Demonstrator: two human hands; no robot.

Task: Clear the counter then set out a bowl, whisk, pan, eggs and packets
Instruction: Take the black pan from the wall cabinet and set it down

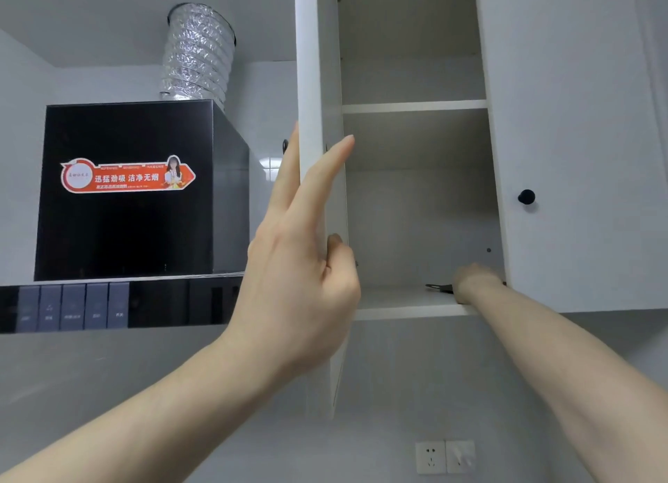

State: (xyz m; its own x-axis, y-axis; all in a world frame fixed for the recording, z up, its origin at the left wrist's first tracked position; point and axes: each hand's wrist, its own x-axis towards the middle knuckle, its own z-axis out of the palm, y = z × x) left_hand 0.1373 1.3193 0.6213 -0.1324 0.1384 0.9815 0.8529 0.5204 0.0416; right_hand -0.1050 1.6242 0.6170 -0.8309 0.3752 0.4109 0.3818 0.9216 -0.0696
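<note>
From the head camera, the view tilts up at a white wall cupboard point(415, 193) with its left door point(318, 85) swung open edge-on toward the camera. The left hand point(300, 265) is on that door: two fingers lie straight up along its outer face and front edge, while the thumb curls round the edge from the inner side, so the hand grips the door.

The right arm reaches up into the cupboard. The right hand point(473, 280) rests on the bottom shelf point(397, 298), at the right-hand side of the opening, just beside the shut right door point(578, 157). Only the back of the hand and wrist show; its fingers are hidden, so whether it grasps anything cannot be told. A thin dark object point(439, 287) lies on the bottom shelf, touching or just left of that hand; too little of it shows to tell what it is or whether it is one of the things to be set out. The shelf above it point(414, 105) crosses the cupboard higher up.

The right door carries a round black knob point(526, 196). Left of the cupboard hangs a black cooker hood point(126, 229) with an orange sticker point(126, 175) on its front and a silver foil duct point(197, 56) rising from its top. Below the cupboard, on the grey wall, sit a white socket point(430, 457) and a switch point(459, 456) side by side.
</note>
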